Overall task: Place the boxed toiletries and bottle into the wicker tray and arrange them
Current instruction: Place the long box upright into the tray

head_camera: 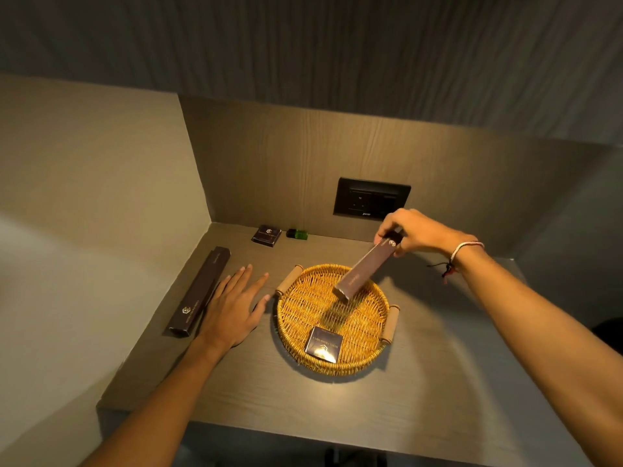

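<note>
1. Wicker tray (296,315): round, woven, with two wooden handles, one at its far left rim and one at its near right rim; it sits mid-shelf on the wooden shelf (421,382).
2. Right hand (414,234): fingers closed on the upper end of a long dark box (365,269), which tilts down and leftward, its lower end over the tray's far half. Gold print runs along the box; it is too small to read.
3. Square box in the tray (323,343): lies flat near the front rim; a gold emblem and a line of lettering show, illegible.
4. Left hand (232,308): open, fingers spread, palm down on the shelf, holding nothing, between the tray and a second long box (199,291).
5. Second long box: lies flat along the left wall, carrying a gold hexagonal logo and unreadable text.
6. Small square box (266,235) and green bottle (297,234): side by side at the back wall, below and left of the black socket plate (371,198).
7. Free room: bare shelf lies in front of and right of the tray; the shelf's front edge is near the forearms.
</note>
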Demonstrator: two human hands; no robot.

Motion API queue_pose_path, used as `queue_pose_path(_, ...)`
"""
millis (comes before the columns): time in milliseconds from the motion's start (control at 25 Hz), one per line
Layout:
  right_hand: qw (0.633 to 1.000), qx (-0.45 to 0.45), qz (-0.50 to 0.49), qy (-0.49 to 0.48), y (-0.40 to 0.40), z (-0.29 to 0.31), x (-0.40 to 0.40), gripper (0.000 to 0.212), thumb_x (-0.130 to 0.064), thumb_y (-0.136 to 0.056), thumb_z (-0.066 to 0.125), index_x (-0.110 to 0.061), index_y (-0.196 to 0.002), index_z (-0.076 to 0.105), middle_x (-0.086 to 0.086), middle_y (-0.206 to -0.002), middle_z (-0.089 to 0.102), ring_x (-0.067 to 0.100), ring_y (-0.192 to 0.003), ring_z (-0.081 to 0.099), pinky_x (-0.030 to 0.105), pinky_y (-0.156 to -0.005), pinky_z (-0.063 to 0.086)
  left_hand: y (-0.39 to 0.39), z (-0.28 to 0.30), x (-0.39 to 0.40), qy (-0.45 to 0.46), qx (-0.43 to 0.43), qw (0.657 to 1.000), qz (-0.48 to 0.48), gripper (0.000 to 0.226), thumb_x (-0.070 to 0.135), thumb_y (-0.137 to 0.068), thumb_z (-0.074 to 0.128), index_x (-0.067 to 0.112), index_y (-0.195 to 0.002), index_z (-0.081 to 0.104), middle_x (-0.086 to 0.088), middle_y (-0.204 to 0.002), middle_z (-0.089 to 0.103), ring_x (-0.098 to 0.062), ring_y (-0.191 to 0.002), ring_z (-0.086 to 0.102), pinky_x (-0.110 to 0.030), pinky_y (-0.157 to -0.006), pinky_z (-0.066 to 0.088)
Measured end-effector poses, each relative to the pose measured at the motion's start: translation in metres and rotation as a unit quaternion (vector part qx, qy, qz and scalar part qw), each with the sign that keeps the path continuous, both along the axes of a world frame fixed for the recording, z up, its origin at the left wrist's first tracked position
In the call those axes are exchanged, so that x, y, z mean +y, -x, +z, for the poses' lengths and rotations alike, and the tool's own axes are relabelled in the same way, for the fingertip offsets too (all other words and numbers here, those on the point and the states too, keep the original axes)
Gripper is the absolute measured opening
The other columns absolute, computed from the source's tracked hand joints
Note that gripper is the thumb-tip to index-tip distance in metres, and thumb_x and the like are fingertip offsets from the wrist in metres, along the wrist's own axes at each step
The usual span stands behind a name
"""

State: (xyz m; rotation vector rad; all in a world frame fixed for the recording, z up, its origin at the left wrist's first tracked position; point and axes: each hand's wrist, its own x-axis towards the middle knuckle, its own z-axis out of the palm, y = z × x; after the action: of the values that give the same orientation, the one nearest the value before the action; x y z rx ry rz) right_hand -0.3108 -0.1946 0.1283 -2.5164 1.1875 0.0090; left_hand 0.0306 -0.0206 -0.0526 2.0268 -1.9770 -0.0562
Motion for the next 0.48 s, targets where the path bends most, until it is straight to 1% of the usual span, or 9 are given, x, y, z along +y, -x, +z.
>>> queue_pose_path(120, 0.993, 0.081, 0.08, 0.016, -0.017, -0.014, 0.018, 0.031, -0.001, -0.075, 0.079, -0.018, -0.101, 0.077, 0.003, -0.11, 0.065, 0.018, -0.104, 0.059, 0.031, -0.088, 0.052, 0.0, 0.0, 0.0, -0.004, 0.008, 1.0, 0.001, 0.056, 0.05, -0.099, 0.034, 0.031, -0.152, 0.03, -0.009, -0.163, 0.025, -0.023, -0.151, 0.02, -0.043, -0.123, 0.015)
queue_pose_path(240, 0.985, 0.112, 0.131, 0.022, -0.028, -0.025, 0.028, 0.028, -0.002, -0.078, 0.077, -0.018, -0.1, 0.077, 0.003, -0.113, 0.061, 0.02, -0.107, 0.056, 0.03, -0.089, 0.051, 0.0, 0.002, 0.0, -0.012, 0.013, 1.0, 0.003, 0.056, 0.049, -0.1, 0.036, 0.032, -0.153, 0.028, -0.008, -0.164, 0.023, -0.022, -0.152, 0.018, -0.043, -0.123, 0.015)
queue_pose_path(360, 0.984, 0.119, 0.13, 0.001, -0.032, -0.029, 0.029, 0.03, 0.0, -0.078, 0.075, -0.019, -0.101, 0.075, 0.003, -0.115, 0.058, 0.022, -0.109, 0.055, 0.029, -0.089, 0.049, 0.001, 0.003, 0.0, -0.013, 0.011, 1.0, 0.003, 0.056, 0.049, -0.1, 0.036, 0.032, -0.153, 0.027, -0.008, -0.164, 0.023, -0.022, -0.152, 0.018, -0.043, -0.123, 0.014)
queue_pose_path(480, 0.983, 0.149, 0.088, -0.063, -0.038, -0.025, 0.027, 0.042, 0.003, -0.074, 0.078, -0.022, -0.107, 0.071, 0.001, -0.121, 0.053, 0.023, -0.114, 0.052, 0.038, -0.095, 0.051, 0.002, 0.004, 0.0, -0.014, 0.014, 1.0, 0.002, 0.056, 0.049, -0.1, 0.036, 0.031, -0.153, 0.029, -0.009, -0.164, 0.024, -0.022, -0.152, 0.018, -0.043, -0.123, 0.014)
